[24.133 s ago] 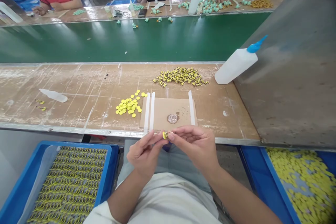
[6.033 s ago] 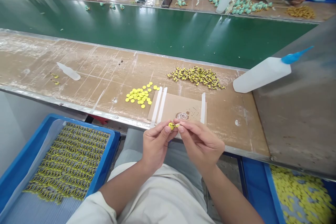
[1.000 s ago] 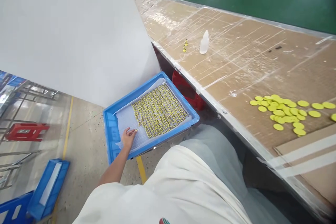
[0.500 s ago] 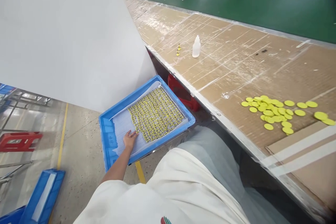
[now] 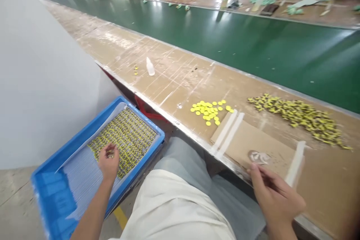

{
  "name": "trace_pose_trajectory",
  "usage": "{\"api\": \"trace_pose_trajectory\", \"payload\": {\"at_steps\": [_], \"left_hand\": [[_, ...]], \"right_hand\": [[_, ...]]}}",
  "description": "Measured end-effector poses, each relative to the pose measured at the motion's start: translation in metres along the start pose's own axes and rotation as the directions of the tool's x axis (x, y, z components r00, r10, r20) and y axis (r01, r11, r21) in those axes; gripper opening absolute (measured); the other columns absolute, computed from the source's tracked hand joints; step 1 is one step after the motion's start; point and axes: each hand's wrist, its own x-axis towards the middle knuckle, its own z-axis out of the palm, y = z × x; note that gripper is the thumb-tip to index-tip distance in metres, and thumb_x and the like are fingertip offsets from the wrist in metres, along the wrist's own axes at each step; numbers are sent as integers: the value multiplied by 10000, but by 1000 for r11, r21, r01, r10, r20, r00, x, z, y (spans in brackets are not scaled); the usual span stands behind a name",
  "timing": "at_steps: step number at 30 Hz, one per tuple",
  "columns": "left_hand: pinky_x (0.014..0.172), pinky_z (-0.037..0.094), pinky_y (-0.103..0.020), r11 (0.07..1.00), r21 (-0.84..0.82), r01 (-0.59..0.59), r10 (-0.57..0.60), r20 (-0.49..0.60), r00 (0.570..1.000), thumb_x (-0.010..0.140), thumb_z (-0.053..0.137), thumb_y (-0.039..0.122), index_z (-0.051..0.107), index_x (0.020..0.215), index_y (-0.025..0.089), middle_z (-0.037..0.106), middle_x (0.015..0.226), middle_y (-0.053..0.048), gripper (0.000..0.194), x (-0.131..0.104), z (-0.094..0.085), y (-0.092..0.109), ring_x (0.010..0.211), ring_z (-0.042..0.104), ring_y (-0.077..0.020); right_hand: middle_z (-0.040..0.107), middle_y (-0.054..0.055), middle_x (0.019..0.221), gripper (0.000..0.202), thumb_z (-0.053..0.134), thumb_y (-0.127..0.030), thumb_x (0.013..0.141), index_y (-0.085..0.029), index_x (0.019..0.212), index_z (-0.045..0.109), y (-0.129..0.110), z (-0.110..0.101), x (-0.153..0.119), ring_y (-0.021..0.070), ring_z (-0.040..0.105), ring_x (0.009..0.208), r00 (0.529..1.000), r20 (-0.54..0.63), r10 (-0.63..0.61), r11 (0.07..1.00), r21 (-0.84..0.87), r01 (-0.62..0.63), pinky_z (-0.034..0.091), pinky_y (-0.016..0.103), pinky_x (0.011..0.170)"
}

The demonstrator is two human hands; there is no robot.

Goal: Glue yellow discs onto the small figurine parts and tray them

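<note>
My left hand (image 5: 109, 160) is over the blue tray (image 5: 53, 170), its fingers loosely curled with a gap between thumb and fingertips; I see nothing held in it. Under and beside it, small yellow-and-black pieces (image 5: 132, 135) stand in close rows on a whitish ribbed sheet (image 5: 83, 178). My right hand (image 5: 277, 195) is at the table's front edge, by a taped cardboard sheet (image 5: 239, 138). Its thumb and fingers are pinched together; whatever they may hold is too small to make out. A whitish glue-like smear (image 5: 260, 157) marks the cardboard just beyond the fingertips.
Yellow discs (image 5: 206, 110) lie loose left of the cardboard, and a heap of yellow-and-black pieces (image 5: 298, 118) lies behind it. A white dropper bottle (image 5: 150, 67) stands farther left. Beyond runs a green belt (image 5: 239, 37), with co-workers across it. A white panel (image 5: 47, 82) rises at left.
The view has swung right, bringing the heap, cardboard and my right hand into sight. My left hand has moved from the edge of the rows to above them, its fingers more curled.
</note>
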Motion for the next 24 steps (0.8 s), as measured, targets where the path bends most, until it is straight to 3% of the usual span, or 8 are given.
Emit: {"api": "trace_pose_trajectory", "payload": {"at_steps": [2,4,6,9,11,15,20,24], "left_hand": [[917,532,-383,962,-124,-242,255,104,961,863,630,298,647,1153,192,705,1062,-74,309,-6,35,58,962,667,-221],[940,517,-383,835,-269,-481,532,169,830,881,620,253,657,1151,213,717,1062,-69,276,-15,71,119,979,666,-217],[974,500,-386,715,-389,-580,683,212,699,887,616,213,626,1228,220,718,1107,-75,342,-24,106,174,1042,661,-220],[1015,478,-425,653,-454,-606,752,295,590,874,628,177,556,1334,203,707,1198,-101,465,-30,152,228,1132,638,-253],[1015,473,-464,652,-446,-613,757,346,554,869,613,144,548,1346,183,714,1197,-111,482,-32,175,247,1144,624,-282],[993,469,-516,659,-422,-623,752,372,544,881,563,110,582,1313,172,751,1087,-114,437,-30,200,262,1084,617,-315],[987,471,-511,671,-421,-610,741,412,530,864,629,184,655,1185,191,755,1067,-114,321,-24,203,267,1074,617,-325],[996,475,-503,693,-448,-565,721,460,519,848,647,236,673,1084,190,751,1080,-111,242,-15,205,268,1049,656,-307]], "right_hand": [[715,82,729,400,736,-534,857,-139,911,764,0,3,0,247,679,618,999,-37,-34,999,-19,33,550,334,619],[721,78,734,375,727,-510,869,-139,909,769,-1,4,1,236,677,602,995,-34,-89,996,-34,88,544,319,595],[726,71,746,343,720,-484,882,-147,914,773,1,3,2,224,674,597,987,-31,-159,985,-68,156,536,307,586],[721,53,731,301,705,-461,899,-168,904,776,6,2,2,210,669,595,974,-11,-228,969,-99,226,533,295,598],[719,45,733,266,704,-437,902,-180,887,772,7,2,1,202,664,597,968,2,-251,965,-78,250,536,291,613],[716,26,740,181,711,-373,895,-202,870,764,4,3,0,193,660,598,961,13,-277,961,-7,277,530,283,600],[708,39,697,251,719,-427,878,-179,870,759,0,-9,3,208,659,568,999,-6,-47,987,157,47,542,288,578],[711,66,710,364,704,-508,861,-148,867,752,5,-28,36,213,662,607,988,-130,78,989,133,-61,543,304,632]]}}
